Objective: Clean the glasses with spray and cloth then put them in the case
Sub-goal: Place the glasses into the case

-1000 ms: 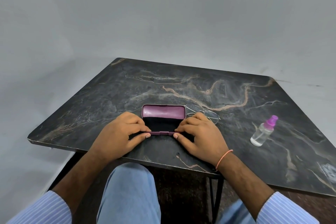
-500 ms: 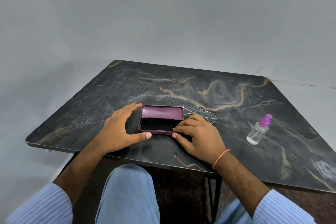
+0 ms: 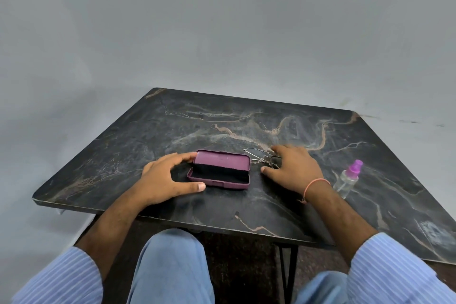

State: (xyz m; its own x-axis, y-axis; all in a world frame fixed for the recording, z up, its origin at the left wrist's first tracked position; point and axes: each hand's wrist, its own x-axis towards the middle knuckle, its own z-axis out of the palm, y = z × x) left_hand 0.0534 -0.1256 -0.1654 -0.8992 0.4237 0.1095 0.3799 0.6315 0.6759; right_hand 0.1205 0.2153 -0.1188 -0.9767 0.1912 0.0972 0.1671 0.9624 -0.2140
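Observation:
The maroon glasses case (image 3: 222, 184) lies open near the table's front edge, its lid (image 3: 222, 160) tilted back. A black cloth (image 3: 219, 175) with a zigzag edge lies inside it. My left hand (image 3: 162, 179) spans the case's left end, index fingertip touching the lid's corner and thumb by the front wall. Thin metal-framed glasses (image 3: 255, 155) lie just right of the lid. My right hand (image 3: 293, 168) is spread over their right part, fingers straight, and hides one lens. A clear spray bottle (image 3: 348, 179) with a purple cap lies further right.
The dark marble-patterned table (image 3: 172, 126) stands against a grey wall. Its front edge runs just below my wrists, and my knees in blue trousers are under it. A black table leg (image 3: 287, 271) shows at the lower right.
Both hands left the case's front edge with the lid now open. My left hand spread round the left end. My right hand moved right and back over the glasses.

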